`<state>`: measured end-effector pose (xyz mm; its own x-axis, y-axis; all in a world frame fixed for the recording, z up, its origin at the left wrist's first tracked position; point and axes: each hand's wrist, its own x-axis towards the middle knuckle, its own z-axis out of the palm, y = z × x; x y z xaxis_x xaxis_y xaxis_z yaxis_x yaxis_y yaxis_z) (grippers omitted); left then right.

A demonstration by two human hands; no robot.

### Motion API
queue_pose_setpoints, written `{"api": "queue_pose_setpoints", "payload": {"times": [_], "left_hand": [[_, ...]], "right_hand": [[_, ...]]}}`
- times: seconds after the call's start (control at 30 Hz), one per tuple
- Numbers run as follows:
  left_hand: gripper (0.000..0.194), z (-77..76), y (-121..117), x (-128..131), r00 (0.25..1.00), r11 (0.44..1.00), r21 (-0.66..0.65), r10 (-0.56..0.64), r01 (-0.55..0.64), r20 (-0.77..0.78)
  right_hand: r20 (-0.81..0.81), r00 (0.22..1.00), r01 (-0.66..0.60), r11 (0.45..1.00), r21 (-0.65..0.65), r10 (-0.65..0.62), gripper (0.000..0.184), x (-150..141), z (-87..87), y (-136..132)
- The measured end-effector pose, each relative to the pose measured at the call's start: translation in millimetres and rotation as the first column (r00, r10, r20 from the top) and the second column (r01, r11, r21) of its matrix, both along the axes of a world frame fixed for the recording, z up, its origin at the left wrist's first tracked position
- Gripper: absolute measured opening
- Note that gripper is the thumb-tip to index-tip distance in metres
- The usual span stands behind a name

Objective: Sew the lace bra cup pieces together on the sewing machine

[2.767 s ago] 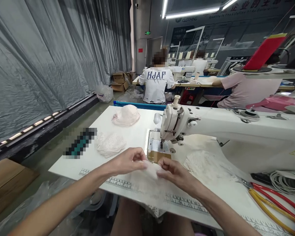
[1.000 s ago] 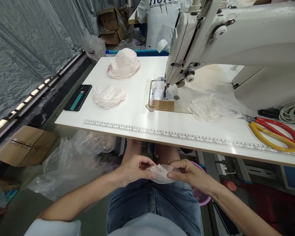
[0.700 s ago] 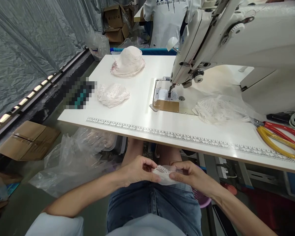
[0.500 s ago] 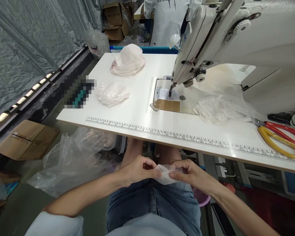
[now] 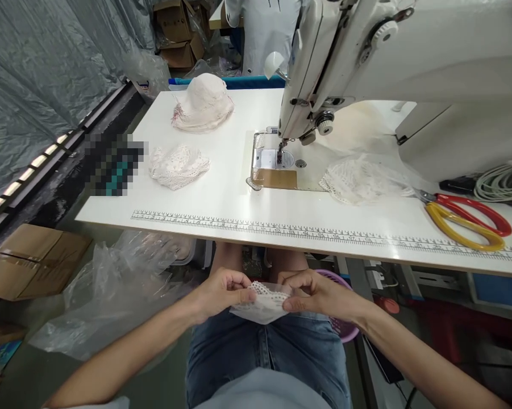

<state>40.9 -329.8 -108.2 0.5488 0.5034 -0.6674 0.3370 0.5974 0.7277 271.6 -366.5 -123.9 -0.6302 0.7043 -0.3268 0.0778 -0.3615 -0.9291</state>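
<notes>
Over my lap, below the table's front edge, both hands pinch a small white lace-trimmed fabric piece (image 5: 262, 301). My left hand (image 5: 219, 292) grips its left end with closed fingers. My right hand (image 5: 319, 295) grips its right end, fingers closed too. The white sewing machine (image 5: 392, 74) stands on the white table (image 5: 221, 193) above, its needle over the metal plate (image 5: 277, 162). A heap of lace pieces (image 5: 353, 182) lies right of the plate.
A lace bundle (image 5: 177, 166), a pale hat (image 5: 202, 105) and a phone (image 5: 113, 165) lie on the table's left. Red and yellow scissors (image 5: 469, 218) rest at right beside coiled cable (image 5: 500, 184). Plastic bags (image 5: 119, 284) and cardboard (image 5: 29, 261) sit on the floor at left. A person stands beyond the table.
Since 2.8 s ago, both hands have come off the table with the fabric piece down to my lap. In the last second they barely moved; the view shifted slightly.
</notes>
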Motion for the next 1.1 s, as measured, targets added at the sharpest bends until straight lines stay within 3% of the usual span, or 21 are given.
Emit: {"api": "queue_pose_setpoints", "payload": {"times": [0.17,0.4,0.57,0.7,0.83,0.97,1.1], "left_hand": [[0.044,-2.6,1.8,8.0,0.994,0.989,-0.15,0.02,-0.004,0.108],[0.029,-3.9,1.8,16.6,0.997,0.995,-0.097,0.022,-0.015,0.071],[0.031,-3.0,0.9,13.0,0.997,0.992,-0.117,0.056,-0.048,0.06],[0.034,-0.1,3.5,10.8,0.997,0.993,-0.105,0.062,-0.057,0.048],[0.036,1.4,5.9,8.9,0.995,0.988,-0.148,0.047,-0.034,0.089],[0.039,-2.6,2.1,11.9,0.986,0.97,-0.233,0.108,-0.077,0.124],[0.043,-4.4,-2.8,18.8,0.986,0.961,-0.263,0.117,-0.081,0.123]], "right_hand": [[-0.022,1.0,-0.008,1.0,-0.024,0.007,0.025,-0.9,-0.8,1.1],[-0.044,0.999,-0.018,1.0,-0.024,0.017,0.029,4.2,-3.4,2.3],[-0.106,0.994,-0.01,0.996,-0.091,0.0,0.028,5.1,-8.3,0.6],[-0.053,0.998,0.013,0.997,-0.081,-0.017,0.026,6.4,-11.2,-0.6],[-0.085,0.996,-0.037,0.991,-0.131,0.027,0.027,15.8,-13.2,-2.1],[-0.088,0.993,-0.092,0.991,-0.097,0.083,0.027,23.5,-13.9,-5.9],[-0.071,0.997,-0.027,0.998,-0.054,0.023,0.032,16.3,-8.0,-8.9]]}}
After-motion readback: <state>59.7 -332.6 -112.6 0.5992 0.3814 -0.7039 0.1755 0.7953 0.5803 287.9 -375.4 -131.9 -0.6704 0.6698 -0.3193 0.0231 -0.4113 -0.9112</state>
